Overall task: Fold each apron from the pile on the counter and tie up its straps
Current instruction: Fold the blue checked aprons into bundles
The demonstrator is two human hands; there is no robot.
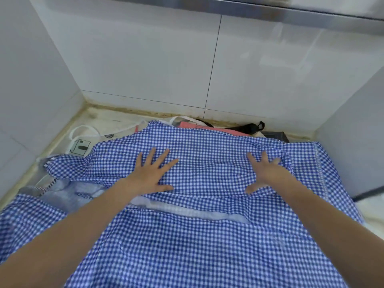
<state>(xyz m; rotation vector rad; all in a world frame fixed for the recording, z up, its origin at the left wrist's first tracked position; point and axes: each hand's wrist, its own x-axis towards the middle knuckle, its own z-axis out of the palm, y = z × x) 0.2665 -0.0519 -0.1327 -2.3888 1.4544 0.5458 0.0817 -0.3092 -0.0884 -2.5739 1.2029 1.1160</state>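
A blue-and-white gingham apron (207,235) lies spread over the counter and covers most of it. A white trimmed pocket edge (187,208) runs across its middle. My left hand (153,173) presses flat on the cloth with fingers spread, left of centre. My right hand (264,173) lies flat on the cloth to the right, fingers spread. Behind the gingham apron, other aprons of the pile show: a white printed one (83,146) with a white strap loop (83,129), a pink one (193,126) and a black strap (247,127).
White tiled walls (145,59) close the counter in at the back, left and right. A grey striped cloth (56,190) lies at the left beside the gingham. A dark folded piece (276,136) sits at the back right. A steel edge (270,11) hangs overhead.
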